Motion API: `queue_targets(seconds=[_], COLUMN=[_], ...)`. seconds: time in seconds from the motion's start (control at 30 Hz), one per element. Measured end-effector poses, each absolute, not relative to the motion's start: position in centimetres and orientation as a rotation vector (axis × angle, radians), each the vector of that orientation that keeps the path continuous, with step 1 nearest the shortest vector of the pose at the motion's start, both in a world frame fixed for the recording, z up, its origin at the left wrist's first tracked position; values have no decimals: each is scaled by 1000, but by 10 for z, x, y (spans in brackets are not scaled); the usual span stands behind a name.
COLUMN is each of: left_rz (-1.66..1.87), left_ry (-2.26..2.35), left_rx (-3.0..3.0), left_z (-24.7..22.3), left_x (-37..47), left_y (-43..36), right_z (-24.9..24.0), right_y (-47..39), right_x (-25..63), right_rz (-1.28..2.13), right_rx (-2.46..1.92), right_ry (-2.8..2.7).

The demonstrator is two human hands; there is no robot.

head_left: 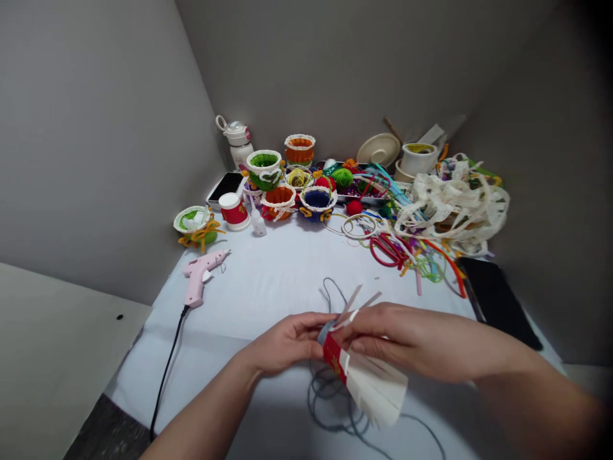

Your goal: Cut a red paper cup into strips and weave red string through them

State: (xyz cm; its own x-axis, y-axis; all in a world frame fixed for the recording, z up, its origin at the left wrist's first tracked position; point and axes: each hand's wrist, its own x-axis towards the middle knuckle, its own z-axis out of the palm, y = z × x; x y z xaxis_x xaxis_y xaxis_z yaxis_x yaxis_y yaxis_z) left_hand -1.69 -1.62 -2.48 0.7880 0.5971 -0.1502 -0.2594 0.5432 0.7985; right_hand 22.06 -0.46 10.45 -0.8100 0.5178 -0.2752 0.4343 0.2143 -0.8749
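Observation:
A red and white paper cup [336, 359], its wall cut into strips, lies tilted between my hands above the front of the table. Grey yarn [326, 331] is wound round its base end. My left hand [286, 345] grips that end, thumb on the near side and fingers behind. From the right, my right hand [400, 338] is closed on the cup's strips, fingertips close to the yarn; some fingertips are hidden. A few strips stick up past the right hand. Loose loops of grey yarn lie on the white tablecloth [268, 275] beneath and behind the cup.
On the left lies a pink glue gun [196, 278] with a black cord. Behind it stand an uncut red cup [234, 212], a small glue bottle [257, 223] and several yarn-woven baskets [278, 203]. To the right are red scissors [390, 250], a lace heap [454, 204] and a black phone [498, 300].

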Motion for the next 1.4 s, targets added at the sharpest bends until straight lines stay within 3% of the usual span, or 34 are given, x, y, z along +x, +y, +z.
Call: queue_targets(seconds=[0.33,0.57,0.7,1.03,1.27,1.4], left_rz=[490,711,853,884,722,676], left_ry=[416,576,625,568,483,534], left_rx=[778,582,643,750,639,579], left_z=[-28,-27,-27,-30,-32,-41], left_x=[-20,-16,-11,-5,-12,-15], left_y=[-16,-12,-10,-15,-18,-19], right_z=[92,125,127,89,64,51], right_y=[16,-5,-16,-10,-3,-1], right_x=[219,252,248,203,232,237], right_rz=[2089,1365,1275,1491,2161,2341], right_rx=[-954,-1203,-1260,-1196,-1016,-891], right_ry=[-2060,-2124,-2262,-2161,-1430,-1090])
